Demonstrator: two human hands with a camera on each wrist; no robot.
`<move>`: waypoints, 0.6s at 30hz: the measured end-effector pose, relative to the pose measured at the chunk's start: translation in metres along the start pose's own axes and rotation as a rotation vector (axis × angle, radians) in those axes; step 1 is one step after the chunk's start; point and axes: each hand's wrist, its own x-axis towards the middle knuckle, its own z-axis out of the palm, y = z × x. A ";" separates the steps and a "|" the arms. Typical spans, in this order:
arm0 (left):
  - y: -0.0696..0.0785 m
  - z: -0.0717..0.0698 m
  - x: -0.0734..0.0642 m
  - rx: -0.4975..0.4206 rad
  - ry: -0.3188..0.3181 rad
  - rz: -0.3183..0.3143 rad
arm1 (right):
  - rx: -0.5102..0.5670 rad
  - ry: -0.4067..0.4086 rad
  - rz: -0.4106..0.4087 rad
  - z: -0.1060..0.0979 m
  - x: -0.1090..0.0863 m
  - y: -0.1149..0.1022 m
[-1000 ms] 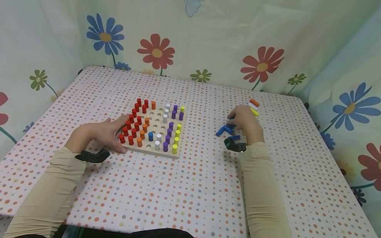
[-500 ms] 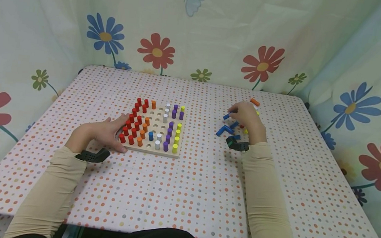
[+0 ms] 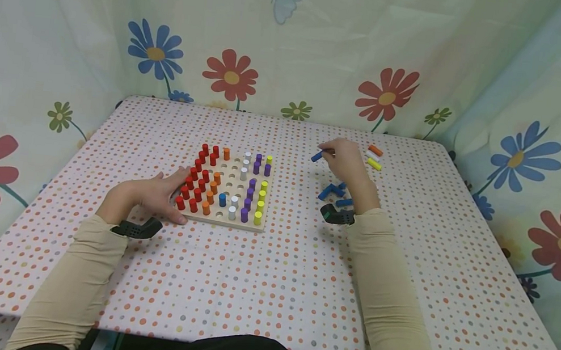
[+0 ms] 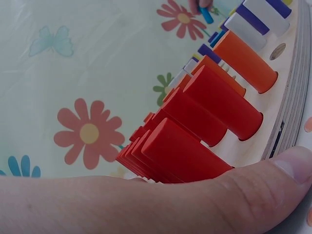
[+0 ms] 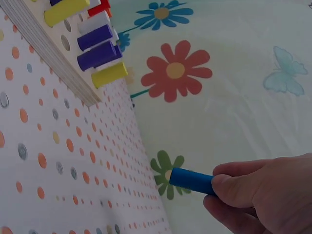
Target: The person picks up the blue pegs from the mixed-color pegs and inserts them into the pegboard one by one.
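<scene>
A wooden pegboard carries rows of red, orange, white, purple and yellow pegs, plus one blue peg; several holes show bare between the orange and white pegs. My left hand rests against the board's left side, its thumb lying along the front corner. To the right of the board, my right hand pinches a blue peg between thumb and fingers, raised over the table. The peg's free end points toward the board.
Several blue pegs lie loose on the table below the right hand. Behind it are an orange peg, a white peg and a yellow peg. A dotted cloth covers the table; a flowered curtain hangs behind.
My right hand has taken a blue peg from the loose pile and moved left and up with it. My left hand has stayed at the pegboard.
</scene>
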 end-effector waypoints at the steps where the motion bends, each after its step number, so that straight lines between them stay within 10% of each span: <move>1: 0.000 0.000 0.000 0.001 0.000 -0.001 | 0.013 0.014 -0.016 0.001 0.000 -0.004; 18: 0.001 -0.001 0.000 0.000 -0.002 -0.019 | 0.260 0.212 -0.428 0.019 -0.021 -0.087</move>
